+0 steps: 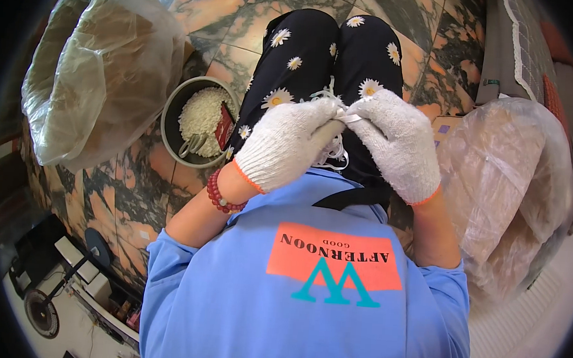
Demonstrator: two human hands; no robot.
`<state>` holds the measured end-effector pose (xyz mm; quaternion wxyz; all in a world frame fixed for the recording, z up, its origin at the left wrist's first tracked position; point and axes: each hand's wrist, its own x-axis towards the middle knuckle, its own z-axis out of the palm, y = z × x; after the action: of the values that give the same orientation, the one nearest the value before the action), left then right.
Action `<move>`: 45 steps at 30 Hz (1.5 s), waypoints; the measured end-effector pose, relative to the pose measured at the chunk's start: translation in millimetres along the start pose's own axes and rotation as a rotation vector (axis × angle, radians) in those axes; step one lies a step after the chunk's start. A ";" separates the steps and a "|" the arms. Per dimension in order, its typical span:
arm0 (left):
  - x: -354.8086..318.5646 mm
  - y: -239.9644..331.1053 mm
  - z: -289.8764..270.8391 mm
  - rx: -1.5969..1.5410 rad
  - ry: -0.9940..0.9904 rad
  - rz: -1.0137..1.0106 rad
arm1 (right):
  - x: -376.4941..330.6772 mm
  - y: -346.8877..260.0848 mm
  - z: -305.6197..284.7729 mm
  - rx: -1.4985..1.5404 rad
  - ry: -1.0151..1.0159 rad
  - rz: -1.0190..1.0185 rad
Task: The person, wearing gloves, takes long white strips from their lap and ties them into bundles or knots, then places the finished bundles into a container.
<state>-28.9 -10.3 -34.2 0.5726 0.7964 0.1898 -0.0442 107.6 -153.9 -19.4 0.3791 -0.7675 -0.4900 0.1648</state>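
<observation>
White knit gloves with orange cuffs cover both hands, which meet above my lap. The fingers of my left hand [293, 137] are closed in a pinch on a narrow white strip [350, 118]. My right hand [400, 141] pinches the same strip from the other side, so it spans the short gap between the fingertips. More thin white strips [335, 157] hang in loose loops below the hands, against dark daisy-print trousers [299, 45]. The glove fingers hide the ends of the strip.
To the left, a grey-green bucket [169, 127] holds small white pieces [202, 113], a red packet [225, 127] and metal scissor-like handles [193, 145]. A big clear plastic bag [103, 69] stands beyond it. At the right is another plastic bag [496, 185], near a grey padded seat [510, 55].
</observation>
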 end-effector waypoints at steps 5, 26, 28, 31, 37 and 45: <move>-5.2 -4.1 -2.6 0.030 -0.013 0.085 | -4.2 13.8 -4.8 -0.006 -0.023 -0.043; -64.0 -49.6 -15.3 -0.065 -0.209 0.098 | -29.9 158.1 -134.1 1.270 0.786 0.061; -72.9 -48.5 -14.2 -0.446 -0.192 -0.274 | -8.3 101.8 -92.2 0.963 0.784 0.299; -66.8 -54.6 -8.9 -0.695 -0.159 -0.296 | -4.0 60.9 -44.9 0.468 0.306 0.455; -50.3 -35.6 -8.3 -0.671 -0.144 -0.279 | -3.2 51.7 36.0 -0.300 -0.056 -0.213; -50.6 -35.0 -10.0 -0.804 -0.151 -0.248 | -1.1 42.3 27.9 -0.154 0.032 -0.046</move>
<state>-89.5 -4.2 -47.6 0.8401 0.4756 0.2437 -0.0933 116.2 -153.0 -69.3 0.3303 -0.7855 -0.5125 0.1056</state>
